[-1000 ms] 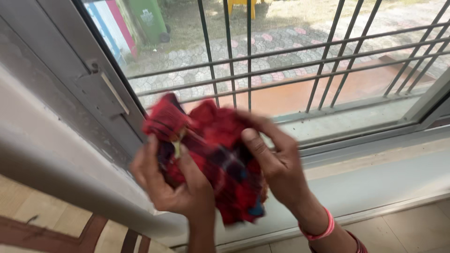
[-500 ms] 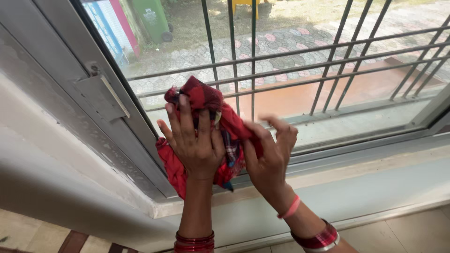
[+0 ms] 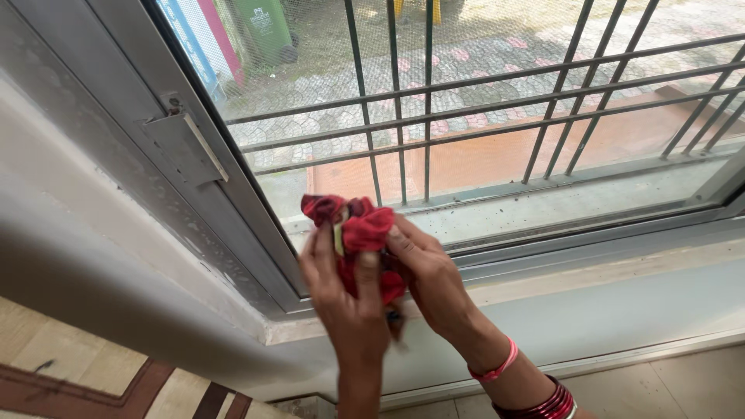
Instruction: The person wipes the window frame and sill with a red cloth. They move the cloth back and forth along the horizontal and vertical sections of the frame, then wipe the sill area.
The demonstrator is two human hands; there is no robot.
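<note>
Both the left hand (image 3: 341, 299) and the right hand (image 3: 431, 275) had fingers clamped on a bunched red cloth (image 3: 358, 233), held just before the window glass (image 3: 497, 167), above the sill (image 3: 590, 271), with the frame (image 3: 233, 194) close at left and the bars (image 3: 481, 101) outside.

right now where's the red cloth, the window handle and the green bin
red cloth (image 3: 365, 229): head view, on the bunched top fold above the fingers.
window handle (image 3: 203, 147): head view, on the middle of its pale metal bar.
green bin (image 3: 265, 27): head view, on its front wall, outside beyond the bars.
</note>
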